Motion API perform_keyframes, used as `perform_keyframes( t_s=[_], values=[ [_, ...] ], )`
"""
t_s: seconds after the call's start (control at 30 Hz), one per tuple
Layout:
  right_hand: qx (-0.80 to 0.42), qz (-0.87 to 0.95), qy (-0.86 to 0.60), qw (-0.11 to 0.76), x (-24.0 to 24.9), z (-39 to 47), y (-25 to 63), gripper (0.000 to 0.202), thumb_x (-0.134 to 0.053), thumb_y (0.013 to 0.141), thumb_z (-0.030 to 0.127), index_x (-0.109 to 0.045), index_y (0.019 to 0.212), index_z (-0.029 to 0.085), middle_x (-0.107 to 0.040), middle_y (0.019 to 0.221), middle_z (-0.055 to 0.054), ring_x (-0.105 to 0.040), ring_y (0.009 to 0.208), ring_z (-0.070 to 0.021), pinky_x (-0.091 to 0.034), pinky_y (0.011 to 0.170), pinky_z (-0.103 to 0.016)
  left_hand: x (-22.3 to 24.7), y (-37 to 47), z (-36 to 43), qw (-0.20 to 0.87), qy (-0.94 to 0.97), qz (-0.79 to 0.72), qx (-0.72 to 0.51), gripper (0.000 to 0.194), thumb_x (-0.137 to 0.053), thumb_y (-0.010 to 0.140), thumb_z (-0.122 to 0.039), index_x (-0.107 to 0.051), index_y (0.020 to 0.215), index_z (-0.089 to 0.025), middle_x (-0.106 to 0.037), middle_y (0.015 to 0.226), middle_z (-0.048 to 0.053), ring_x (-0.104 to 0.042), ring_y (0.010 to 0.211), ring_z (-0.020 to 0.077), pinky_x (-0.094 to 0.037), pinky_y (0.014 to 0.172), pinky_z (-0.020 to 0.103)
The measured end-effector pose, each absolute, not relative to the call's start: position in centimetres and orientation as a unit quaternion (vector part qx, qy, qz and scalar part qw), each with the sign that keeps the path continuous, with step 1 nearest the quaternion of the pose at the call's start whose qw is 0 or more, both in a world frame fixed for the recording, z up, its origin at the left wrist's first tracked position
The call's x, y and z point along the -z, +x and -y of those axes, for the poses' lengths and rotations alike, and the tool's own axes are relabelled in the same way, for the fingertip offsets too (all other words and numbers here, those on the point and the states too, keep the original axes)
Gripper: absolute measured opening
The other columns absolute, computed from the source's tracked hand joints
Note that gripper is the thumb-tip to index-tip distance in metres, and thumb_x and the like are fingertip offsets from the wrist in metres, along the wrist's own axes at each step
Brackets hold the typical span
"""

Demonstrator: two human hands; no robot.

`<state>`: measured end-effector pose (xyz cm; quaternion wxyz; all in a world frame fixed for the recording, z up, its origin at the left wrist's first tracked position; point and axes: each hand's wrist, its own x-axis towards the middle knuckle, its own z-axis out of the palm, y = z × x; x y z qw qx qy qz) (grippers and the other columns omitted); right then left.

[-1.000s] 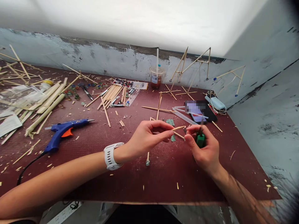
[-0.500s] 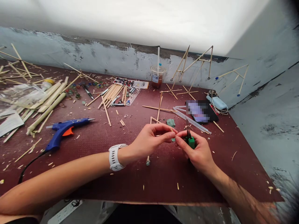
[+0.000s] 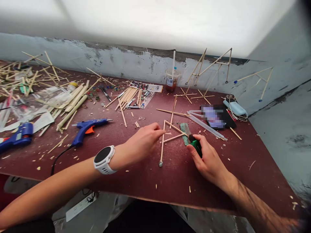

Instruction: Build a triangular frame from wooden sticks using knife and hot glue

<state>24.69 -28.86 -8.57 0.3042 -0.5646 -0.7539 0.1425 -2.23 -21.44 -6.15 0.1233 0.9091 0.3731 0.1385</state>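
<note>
My left hand (image 3: 143, 142), with a white watch (image 3: 105, 159) on its wrist, is closed in a pinch, and a short bit of pale wooden stick (image 3: 168, 133) pokes out from the fingertips. A green-handled knife (image 3: 196, 145) is gripped in my right hand (image 3: 211, 158). Its blade points away and to the left, over a flat green piece (image 3: 184, 128). Between the hands lies an A-shaped stick frame (image 3: 162, 149) with a crossbar and a greyish-green lump on its near foot. The blade tip is close to the frame's right leg; contact I cannot tell.
A blue glue gun (image 3: 84, 129) lies left, another (image 3: 19, 139) farther left. Wooden sticks (image 3: 127, 97), a drink cup (image 3: 172, 81), clear glue sticks (image 3: 206, 124) and a phone (image 3: 213, 116) lie beyond. Stick frames (image 3: 216, 63) lean against the wall. Wood shavings dot the table (image 3: 136, 184).
My hands have moved apart; the left drew back to the left. The knife has tipped from upright to pointing left, over the green piece. The view has turned left.
</note>
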Motion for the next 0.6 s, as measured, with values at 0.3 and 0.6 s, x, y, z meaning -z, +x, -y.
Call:
perform_keyframes(
  t_s=[0.3, 0.6],
  values=[
    [-0.165, 0.807, -0.542, 0.166, 8.6, 29.6, 20.6, 0.038, -0.039, 0.111, 0.040, -0.054, 0.137, 0.017, -0.077, 0.127, -0.016, -0.079, 0.105, -0.0340, -0.060, 0.085, -0.046, 7.6, -5.3, 26.6, -0.031, 0.880, -0.474, -0.002, 0.025, -0.049, 0.106, -0.020, -0.069, 0.092, -0.014, -0.070, 0.085, 0.009, -0.071, 0.071, 0.0213, -0.041, 0.053, 0.027],
    [-0.194, 0.784, -0.582, 0.098, 9.1, 29.6, 16.0, 0.039, -0.042, 0.110, 0.038, -0.049, 0.139, 0.014, -0.074, 0.132, -0.019, -0.078, 0.107, -0.0365, -0.058, 0.084, -0.044, 9.0, -5.4, 26.8, -0.020, 0.893, -0.449, -0.003, 0.026, -0.045, 0.106, -0.021, -0.066, 0.092, -0.016, -0.068, 0.088, 0.009, -0.074, 0.078, 0.0256, -0.039, 0.049, 0.031]
  ],
)
